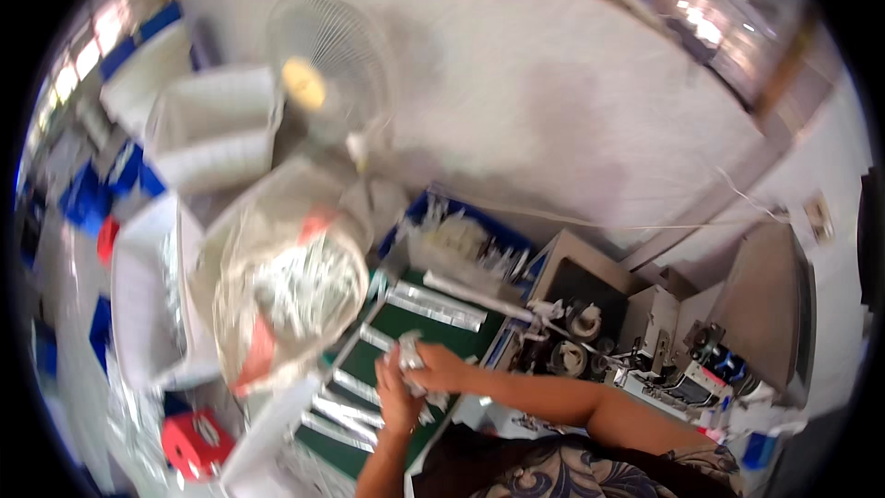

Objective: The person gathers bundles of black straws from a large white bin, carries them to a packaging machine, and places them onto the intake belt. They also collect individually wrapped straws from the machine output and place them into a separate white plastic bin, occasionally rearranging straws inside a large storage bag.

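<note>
My left hand and my right hand come together over a green belt. Between them they grip a crumpled whitish piece, perhaps cloth or film; blur hides which. Both hands are closed around it, and some of the same pale material shows below my fingers. Flat silvery-white strips lie across the belt to the left of my hands. Beyond my hands, more long strips lie side by side near the belt's far end.
Left of the belt stands a large open sack full of thin white strips, beside white bins. A red box is at lower left. A blue crate and a fan stand by the wall. Machinery is at right.
</note>
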A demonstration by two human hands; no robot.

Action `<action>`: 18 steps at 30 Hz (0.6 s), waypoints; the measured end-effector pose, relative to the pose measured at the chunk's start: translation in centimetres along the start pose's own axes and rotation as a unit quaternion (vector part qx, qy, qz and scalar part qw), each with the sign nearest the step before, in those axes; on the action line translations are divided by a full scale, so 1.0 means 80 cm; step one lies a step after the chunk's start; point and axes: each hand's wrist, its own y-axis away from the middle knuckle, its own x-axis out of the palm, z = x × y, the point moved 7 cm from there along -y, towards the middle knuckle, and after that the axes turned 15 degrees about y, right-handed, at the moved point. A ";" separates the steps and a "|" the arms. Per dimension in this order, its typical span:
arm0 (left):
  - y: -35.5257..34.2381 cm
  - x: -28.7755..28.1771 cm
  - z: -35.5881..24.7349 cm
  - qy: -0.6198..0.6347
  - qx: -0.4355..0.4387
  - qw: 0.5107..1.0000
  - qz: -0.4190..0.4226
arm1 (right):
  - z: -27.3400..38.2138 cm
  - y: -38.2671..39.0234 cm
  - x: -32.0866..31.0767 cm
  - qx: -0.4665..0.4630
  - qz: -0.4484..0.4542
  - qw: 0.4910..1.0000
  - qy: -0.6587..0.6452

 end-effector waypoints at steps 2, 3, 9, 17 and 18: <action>-0.004 -0.034 0.040 0.000 -0.058 0.998 -0.009 | 0.033 -0.031 0.002 -0.175 -0.079 0.977 0.096; -0.006 -0.039 0.062 -0.013 -0.071 0.997 -0.028 | 0.021 -0.040 -0.003 -0.211 -0.108 0.970 0.061; 0.098 -0.180 0.232 0.308 -0.302 0.764 -0.481 | -0.088 -0.114 0.077 0.281 0.049 0.899 -0.332; 0.090 -0.191 0.272 0.412 -0.333 0.651 -0.543 | -0.136 -0.212 0.160 0.399 0.077 0.839 -0.361; 0.077 -0.189 0.280 0.416 -0.339 0.648 -0.540 | -0.151 -0.222 0.154 0.377 0.071 0.864 -0.327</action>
